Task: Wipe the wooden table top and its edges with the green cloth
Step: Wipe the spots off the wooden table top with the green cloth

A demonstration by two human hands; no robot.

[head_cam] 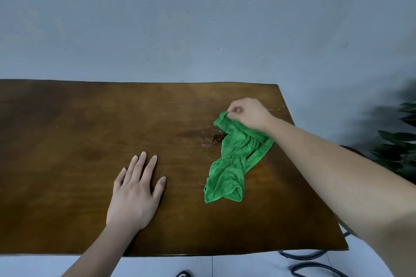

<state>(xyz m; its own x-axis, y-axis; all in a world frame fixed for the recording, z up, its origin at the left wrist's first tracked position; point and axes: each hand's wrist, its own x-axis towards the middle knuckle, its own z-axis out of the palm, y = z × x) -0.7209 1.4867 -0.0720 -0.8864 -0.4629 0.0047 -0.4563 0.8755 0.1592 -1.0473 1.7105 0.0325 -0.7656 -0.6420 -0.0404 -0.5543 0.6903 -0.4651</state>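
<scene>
The wooden table top (90, 119) fills the middle of the head view, its far edge against a wall. A crumpled green cloth (234, 162) lies stretched on the table's right half. My right hand (247, 114) is closed on the cloth's far end, lifting that end slightly near the far right corner. My left hand (135, 193) rests flat on the wood near the front, palm down, fingers spread, holding nothing. Pale scratches and crumbs (204, 139) mark the wood just left of the cloth.
A grey-blue wall (202, 24) stands right behind the table. Dark green plant leaves (398, 141) reach in at the right. Dark cables (308, 263) lie on the pale floor below the table's front right corner.
</scene>
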